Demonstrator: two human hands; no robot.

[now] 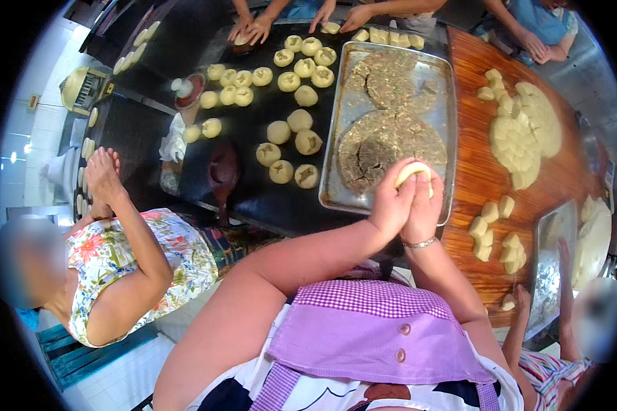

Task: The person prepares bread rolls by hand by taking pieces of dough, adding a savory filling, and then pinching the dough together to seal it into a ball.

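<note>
My left hand point(393, 205) and my right hand point(424, 211) are pressed together over the near right corner of a metal tray point(343, 198). Between them they hold a small pale piece of dough point(413, 172), its rounded edge showing above the fingers. The palms hide the rest of it. On the tray lie broad mounds of brown, crumbly filling point(411, 130), with a darker patch just beyond my hands. Left of the tray, several round filled dough balls point(307, 142) sit on a black surface, some with brown filling showing on top.
Cut dough pieces point(483, 229) and a large scored dough slab point(517, 147) lie on the wooden table point(469, 103) at right. A wooden ladle point(223, 168) rests on the black surface point(253, 198). Co-workers stand left, right and across; one in a floral top point(144, 240) is close at left.
</note>
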